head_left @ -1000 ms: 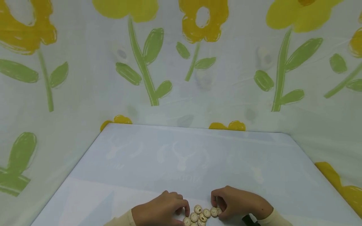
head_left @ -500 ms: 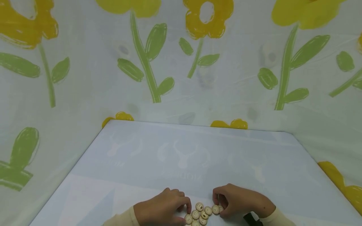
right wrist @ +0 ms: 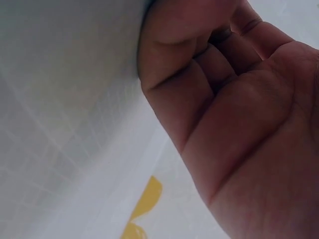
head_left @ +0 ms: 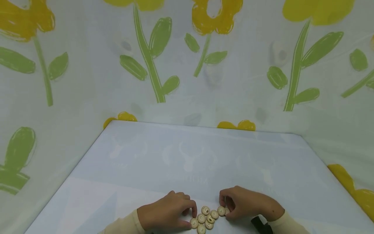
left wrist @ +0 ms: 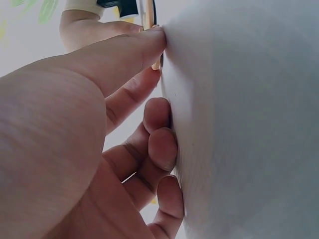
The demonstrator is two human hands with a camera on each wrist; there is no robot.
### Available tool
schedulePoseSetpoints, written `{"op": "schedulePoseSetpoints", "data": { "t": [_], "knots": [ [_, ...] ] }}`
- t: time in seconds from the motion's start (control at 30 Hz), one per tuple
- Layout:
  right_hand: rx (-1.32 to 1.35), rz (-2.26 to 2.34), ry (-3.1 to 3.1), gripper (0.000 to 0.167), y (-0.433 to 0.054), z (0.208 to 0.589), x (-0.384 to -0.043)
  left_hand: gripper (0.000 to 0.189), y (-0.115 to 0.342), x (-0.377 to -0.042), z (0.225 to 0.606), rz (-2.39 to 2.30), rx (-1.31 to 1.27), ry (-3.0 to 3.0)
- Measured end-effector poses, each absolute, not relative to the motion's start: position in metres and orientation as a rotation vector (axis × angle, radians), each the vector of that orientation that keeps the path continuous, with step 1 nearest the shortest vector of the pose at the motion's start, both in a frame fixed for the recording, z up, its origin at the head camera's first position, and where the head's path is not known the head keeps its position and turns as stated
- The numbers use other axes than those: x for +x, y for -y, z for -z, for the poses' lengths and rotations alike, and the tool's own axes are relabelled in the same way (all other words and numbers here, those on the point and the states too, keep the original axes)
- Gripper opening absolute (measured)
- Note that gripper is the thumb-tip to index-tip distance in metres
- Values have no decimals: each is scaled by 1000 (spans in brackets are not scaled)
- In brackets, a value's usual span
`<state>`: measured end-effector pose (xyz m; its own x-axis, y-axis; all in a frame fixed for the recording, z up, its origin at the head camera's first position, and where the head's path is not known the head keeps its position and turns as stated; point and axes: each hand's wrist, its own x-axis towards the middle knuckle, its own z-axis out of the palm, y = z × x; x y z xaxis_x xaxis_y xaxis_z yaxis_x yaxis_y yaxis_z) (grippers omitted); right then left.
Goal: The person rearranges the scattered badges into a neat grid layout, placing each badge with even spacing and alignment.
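Note:
Several small round pale wooden discs with dark printed markings (head_left: 201, 218) lie in a cluster between my hands in the head view. My left hand (head_left: 170, 211) pinches the leftmost wooden disc (head_left: 194, 223) between thumb and index finger. In the left wrist view only a thin edge of the disc (left wrist: 156, 65) shows at the fingertips; the other fingers curl against the table. On the right side, my right hand (head_left: 246, 203) holds a partly covered disc (head_left: 227, 211) with curled fingers and thumb. Another disc (head_left: 221, 211) lies beside it. The right wrist view hides the right fingertips.
A white table (head_left: 163, 156) with faint pale-blue printed motifs stretches out ahead. Around it hangs a white curtain (head_left: 96, 65) with yellow flowers and green leaves. A black strap (head_left: 261, 225) shows at my right wrist.
The head view has tilted slightly downward, so everything sits higher in it. The discs near my right hand have shifted slightly away from me. Both hands keep nearly the same pose.

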<state>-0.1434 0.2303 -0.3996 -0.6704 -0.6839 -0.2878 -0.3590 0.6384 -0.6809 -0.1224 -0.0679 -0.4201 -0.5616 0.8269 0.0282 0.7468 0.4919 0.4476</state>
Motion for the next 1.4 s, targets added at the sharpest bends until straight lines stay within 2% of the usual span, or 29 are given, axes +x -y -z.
{"op": "schedulePoseSetpoints", "data": {
  "t": [0.27, 1.4],
  "knots": [
    [-833, 806, -2340, 22, -228, 398, -145, 20, 68, -123, 418, -626, 1302, -2527],
    [-781, 747, -2639, 18, -226, 393, -158, 20, 67, -128, 421, -647, 1363, -2516]
  ]
}}
